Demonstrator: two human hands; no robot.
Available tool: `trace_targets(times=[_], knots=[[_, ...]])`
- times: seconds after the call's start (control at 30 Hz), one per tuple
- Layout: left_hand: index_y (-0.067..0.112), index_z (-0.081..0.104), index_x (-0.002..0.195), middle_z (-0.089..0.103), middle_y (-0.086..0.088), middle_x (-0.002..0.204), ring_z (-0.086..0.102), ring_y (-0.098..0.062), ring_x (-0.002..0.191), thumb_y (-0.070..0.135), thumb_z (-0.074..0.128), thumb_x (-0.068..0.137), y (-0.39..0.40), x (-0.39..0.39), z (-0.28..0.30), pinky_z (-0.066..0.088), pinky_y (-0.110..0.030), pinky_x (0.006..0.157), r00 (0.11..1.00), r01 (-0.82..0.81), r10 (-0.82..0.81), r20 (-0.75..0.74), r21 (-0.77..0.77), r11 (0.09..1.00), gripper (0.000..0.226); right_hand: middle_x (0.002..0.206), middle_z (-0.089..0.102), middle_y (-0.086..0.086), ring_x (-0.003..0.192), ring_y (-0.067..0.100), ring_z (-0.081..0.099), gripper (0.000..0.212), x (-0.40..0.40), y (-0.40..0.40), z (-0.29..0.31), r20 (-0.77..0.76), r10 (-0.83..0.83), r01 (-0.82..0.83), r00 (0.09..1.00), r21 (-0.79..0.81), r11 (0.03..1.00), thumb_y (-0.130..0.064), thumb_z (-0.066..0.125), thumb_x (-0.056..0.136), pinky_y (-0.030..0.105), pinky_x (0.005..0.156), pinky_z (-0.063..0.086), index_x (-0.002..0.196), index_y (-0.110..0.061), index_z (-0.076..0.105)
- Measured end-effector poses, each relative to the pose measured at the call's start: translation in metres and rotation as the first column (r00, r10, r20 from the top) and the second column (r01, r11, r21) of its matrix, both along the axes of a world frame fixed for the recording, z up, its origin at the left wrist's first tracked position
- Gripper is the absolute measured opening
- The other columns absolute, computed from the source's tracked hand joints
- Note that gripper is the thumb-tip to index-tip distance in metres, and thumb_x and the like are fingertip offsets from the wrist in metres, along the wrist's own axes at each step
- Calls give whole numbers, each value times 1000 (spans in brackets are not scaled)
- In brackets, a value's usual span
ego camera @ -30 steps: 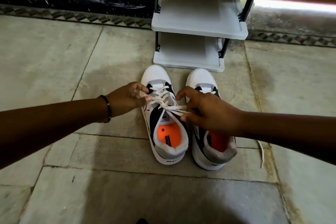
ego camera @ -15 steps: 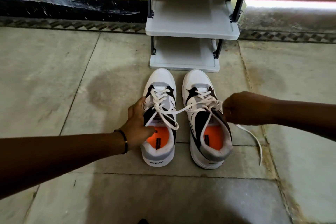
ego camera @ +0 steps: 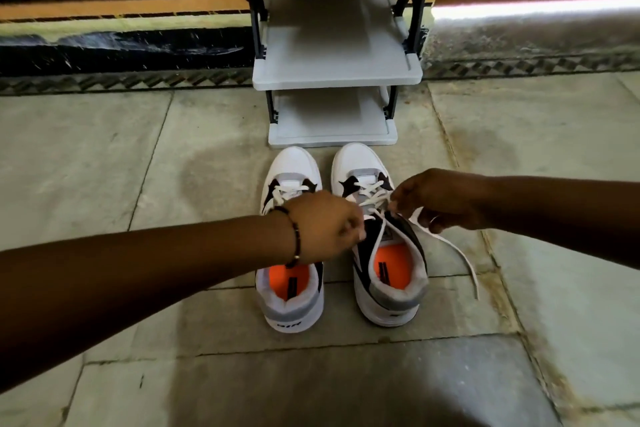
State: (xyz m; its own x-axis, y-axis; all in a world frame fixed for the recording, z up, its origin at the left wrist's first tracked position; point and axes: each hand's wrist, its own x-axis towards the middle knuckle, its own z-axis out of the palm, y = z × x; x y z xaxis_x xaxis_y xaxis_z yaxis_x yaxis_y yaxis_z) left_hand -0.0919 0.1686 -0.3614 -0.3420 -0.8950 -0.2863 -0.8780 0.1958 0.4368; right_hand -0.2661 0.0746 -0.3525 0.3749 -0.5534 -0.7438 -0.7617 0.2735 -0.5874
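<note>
A person is moving on from one sneaker to the next. A second ago both hands were working over the left shoe [ego camera: 294, 305]; now both are gathering at the laces [ego camera: 372, 199] of the right shoe [ego camera: 391, 295]. This suggests the first shoe's lacing is finished and the second is just getting under way.

The pair is standing side by side on the stone floor [ego camera: 173, 184], near its far edge. The toes are almost touching the bottom shelf of a grey shoe rack [ego camera: 336, 76] set against the wall there, and the heels are pointing back toward the camera.

The left hand [ego camera: 325, 225], with a beaded bracelet [ego camera: 296, 239] at the wrist, is reaching across and above the left shoe and hiding its tongue. Its knuckles are facing up, and its fingers are curling tight at the inner side of the right shoe's lacing, seemingly pinching a strand there.

The right hand [ego camera: 440, 199] is coming in from the outer side, hovering just over the upper eyelets. Finger and thumb are pinching the other strand, whose loose end [ego camera: 465, 263] is trailing off the shoe and down onto the floor toward the right edge.

Both forearms are stretching out nearly level, converging over the shoe's throat. No knot is showing on the right shoe yet.
</note>
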Motion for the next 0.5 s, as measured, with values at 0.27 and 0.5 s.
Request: trace_targets(times=[0.27,0.5], knots=[[17,-22,141,33,-19,144,59,-34,97,26,52,85,-14,-7,-18,51,-44,84,988,-118,110,104,78,990,93,88,67,15,59,18,56,16,4,0,-3,210,-98,111,973,-54,992,-9,56,85,24,47,43,94,0,67],[16,19,141,61,-21,112,59,-35,98,14,52,79,-20,-20,-17,50,-42,87,881,-352,395,-262,195,915,70,74,60,8,55,16,52,17,15,7,4,158,184,-177,970,-59,983,-6,61,82,23,48,44,99,-2,65]])
